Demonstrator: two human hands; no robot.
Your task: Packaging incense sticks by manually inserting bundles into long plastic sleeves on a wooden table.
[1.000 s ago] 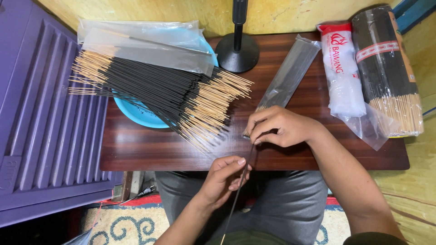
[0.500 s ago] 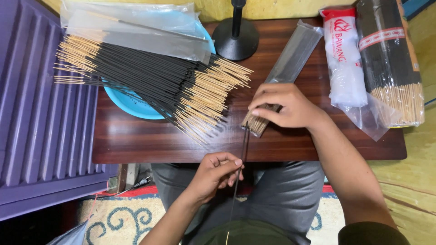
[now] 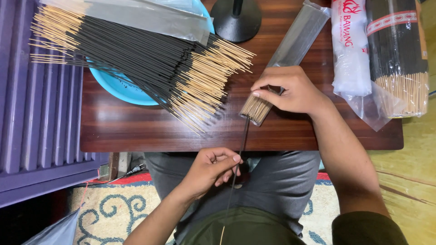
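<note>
**One stick going into a narrow sleeve**

At the far left of the frame stands a purple ribbed panel (image 3: 41, 90); beside it, in the upper left, a loose pile of incense sticks (image 3: 136, 59) lies fanned across a blue bowl (image 3: 116, 88) on the dark wooden table (image 3: 136, 131), bare ends pointing toward the centre; a clear packet (image 3: 145, 16) lies over the top of the pile. Low in the middle, the left hand (image 3: 211, 170) is closed in a pinch on a single black stick (image 3: 240, 154), thumb and forefinger tight, the stick's tip running up toward the table edge; above that, a black round stand base (image 3: 236, 18) sits at the top edge. Right of centre, the right hand (image 3: 293, 90) is curled around the mouth of a clear sleeve (image 3: 295, 41), holding it on the table with bare stick ends showing at the opening. At the far right lie a white packet (image 3: 349, 50) and a wrapped bundle (image 3: 399, 59).
</note>
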